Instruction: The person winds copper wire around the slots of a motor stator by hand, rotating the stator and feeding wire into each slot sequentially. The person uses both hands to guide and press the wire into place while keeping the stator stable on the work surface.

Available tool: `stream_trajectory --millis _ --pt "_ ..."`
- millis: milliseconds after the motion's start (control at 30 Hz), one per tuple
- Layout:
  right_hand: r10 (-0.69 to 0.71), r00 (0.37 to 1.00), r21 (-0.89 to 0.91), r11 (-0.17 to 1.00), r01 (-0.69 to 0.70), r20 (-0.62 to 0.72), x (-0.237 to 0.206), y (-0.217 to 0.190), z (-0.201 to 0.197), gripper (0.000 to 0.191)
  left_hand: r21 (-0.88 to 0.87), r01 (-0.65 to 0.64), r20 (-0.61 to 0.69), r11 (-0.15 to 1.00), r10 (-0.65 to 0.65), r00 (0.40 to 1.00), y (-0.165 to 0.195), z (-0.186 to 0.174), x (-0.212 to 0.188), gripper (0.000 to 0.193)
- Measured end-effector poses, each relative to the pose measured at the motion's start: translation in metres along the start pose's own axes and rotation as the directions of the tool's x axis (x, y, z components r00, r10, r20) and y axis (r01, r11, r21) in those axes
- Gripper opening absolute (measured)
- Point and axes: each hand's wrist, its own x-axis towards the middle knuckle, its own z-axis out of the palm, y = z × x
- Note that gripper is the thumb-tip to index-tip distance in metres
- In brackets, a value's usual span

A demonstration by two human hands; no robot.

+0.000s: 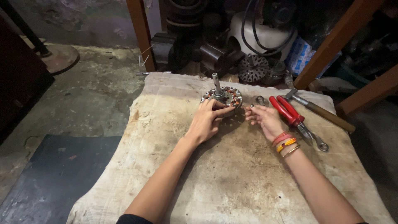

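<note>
Near the far edge of the cloth [232,178], the stator [223,96] is gripped at its rim by the left hand [206,120]. A small part, too small to identify, is pinched in the right hand [264,118]. Red pliers [286,110] and a hammer [317,108] are seen toward the far right corner.

You worked in dim light over a stained cloth-covered surface [232,182] on a rough concrete floor [91,99]. A dark mat [54,178] lay to your left. Ahead of you, orange-brown wooden posts [143,37] framed a shadowy clutter of old motor parts [253,68].
</note>
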Motion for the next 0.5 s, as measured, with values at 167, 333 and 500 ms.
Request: stream_trajectory --millis 167,333,500 --pt "-0.045 0.999 0.094 0.995 0.045 -0.005 -0.008 -0.006 0.013 0.028 -0.017 -0.004 -0.003 1.0 0.004 1.0 0.0 -0.001 0.0 0.067" --pt "-0.118 0.993 -0.01 0.993 0.118 -0.002 -0.018 -0.017 0.032 0.03 -0.025 0.002 -0.01 1.0 -0.002 1.0 0.001 -0.001 -0.001 0.066" --pt "-0.132 0.987 -0.007 0.991 0.133 0.09 -0.023 -0.022 0.036 0.033 -0.054 0.042 0.01 0.998 -0.042 0.999 0.002 -0.004 -0.001 0.069"
